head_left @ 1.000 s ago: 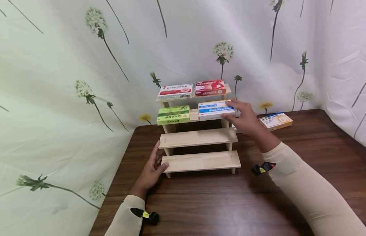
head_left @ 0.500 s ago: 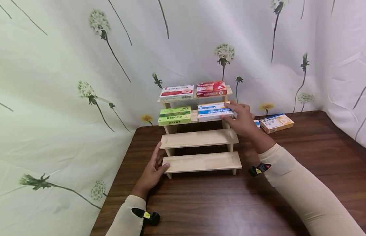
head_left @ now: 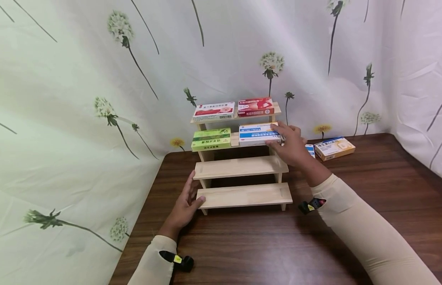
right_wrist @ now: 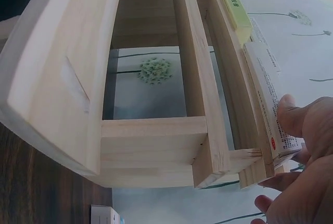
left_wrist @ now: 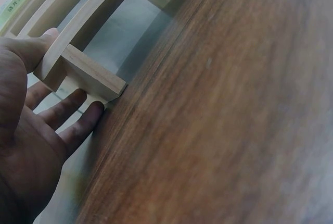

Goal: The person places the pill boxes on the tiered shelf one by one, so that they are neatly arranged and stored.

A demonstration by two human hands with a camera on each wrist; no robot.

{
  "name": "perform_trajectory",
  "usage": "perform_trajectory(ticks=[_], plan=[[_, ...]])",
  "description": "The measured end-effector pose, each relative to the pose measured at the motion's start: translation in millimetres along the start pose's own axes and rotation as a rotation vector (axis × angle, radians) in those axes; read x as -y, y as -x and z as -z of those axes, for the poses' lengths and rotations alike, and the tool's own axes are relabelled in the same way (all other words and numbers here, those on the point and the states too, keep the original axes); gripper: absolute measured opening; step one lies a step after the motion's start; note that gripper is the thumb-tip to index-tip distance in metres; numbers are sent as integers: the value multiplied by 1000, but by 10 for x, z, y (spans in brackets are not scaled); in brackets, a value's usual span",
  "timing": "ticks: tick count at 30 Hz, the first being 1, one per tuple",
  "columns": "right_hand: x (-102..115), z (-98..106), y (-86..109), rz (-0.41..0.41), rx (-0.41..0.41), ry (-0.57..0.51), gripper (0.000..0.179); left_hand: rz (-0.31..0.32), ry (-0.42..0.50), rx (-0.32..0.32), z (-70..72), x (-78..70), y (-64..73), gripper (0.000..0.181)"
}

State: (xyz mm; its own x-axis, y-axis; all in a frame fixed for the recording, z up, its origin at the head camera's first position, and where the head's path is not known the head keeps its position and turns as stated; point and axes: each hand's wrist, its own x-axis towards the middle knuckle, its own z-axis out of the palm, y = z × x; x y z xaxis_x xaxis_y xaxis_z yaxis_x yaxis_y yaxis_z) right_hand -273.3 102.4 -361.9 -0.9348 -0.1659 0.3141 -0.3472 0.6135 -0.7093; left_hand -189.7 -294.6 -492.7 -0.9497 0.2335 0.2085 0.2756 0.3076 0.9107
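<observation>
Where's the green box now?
In the head view, the green box lies on the second shelf from the top, left of the blue-and-white box the right hand holds.

One stand (head_left: 242,168) has four shelves (head_left: 244,196). It bears four boxes (head_left: 256,107): one red-and-white box (head_left: 214,111), one red box (head_left: 256,107), one green box (head_left: 211,139), one blue-and-white box (head_left: 258,134), two to each of the two upper shelves. The one tabletop (head_left: 242,245) carries at least two more: one orange-and-white box (head_left: 335,149) and one partly hidden box (head_left: 310,151). Two sleeves (head_left: 367,225) and two wristbands (head_left: 176,259) show.
</observation>
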Motion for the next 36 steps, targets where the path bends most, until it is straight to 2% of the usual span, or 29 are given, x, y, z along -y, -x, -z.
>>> perform_trajectory(ticks=[8, 13, 19, 22, 29, 36], plan=[[-26, 26, -3, 13, -20, -5, 68, 5, -7, 0, 2, -20, 2, 97], [-83, 41, 55, 36, -131, -53, 69, 7, -12, 1, -4, -21, 8, 96], [-234, 80, 74, 95, -287, -124, 54, -1, -8, 0, -5, -23, 10, 97], [-312, 111, 70, 97, -334, -141, 49, 0, -11, 1, -4, -24, 11, 97], [-451, 195, 91, 51, -337, -154, 51, -2, -11, 0, 3, -25, 12, 97], [-654, 252, 74, 74, -311, -183, 50, 8, -9, -2, 7, -28, 8, 97]])
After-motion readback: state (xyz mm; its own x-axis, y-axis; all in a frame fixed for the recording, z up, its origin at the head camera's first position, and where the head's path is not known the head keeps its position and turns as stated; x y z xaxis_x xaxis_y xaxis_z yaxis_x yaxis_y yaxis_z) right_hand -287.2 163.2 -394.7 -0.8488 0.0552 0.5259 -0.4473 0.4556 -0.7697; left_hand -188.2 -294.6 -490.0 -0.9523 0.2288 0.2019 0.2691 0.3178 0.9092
